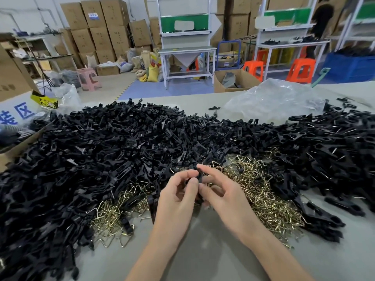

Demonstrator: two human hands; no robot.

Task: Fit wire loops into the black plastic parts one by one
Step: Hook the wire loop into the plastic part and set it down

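Near the table's [203, 256] front edge, left hand [178, 197] and right hand [221, 195] pinch one black part [199, 176] between fingertips, likely steadying it for a loop; none shows there. Loops [263, 191] lie just beyond, parts [101, 142] heaped farther.

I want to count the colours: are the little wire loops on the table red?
No, the wire loops are a shiny gold colour, lying in heaps on the table beside the black plastic parts.
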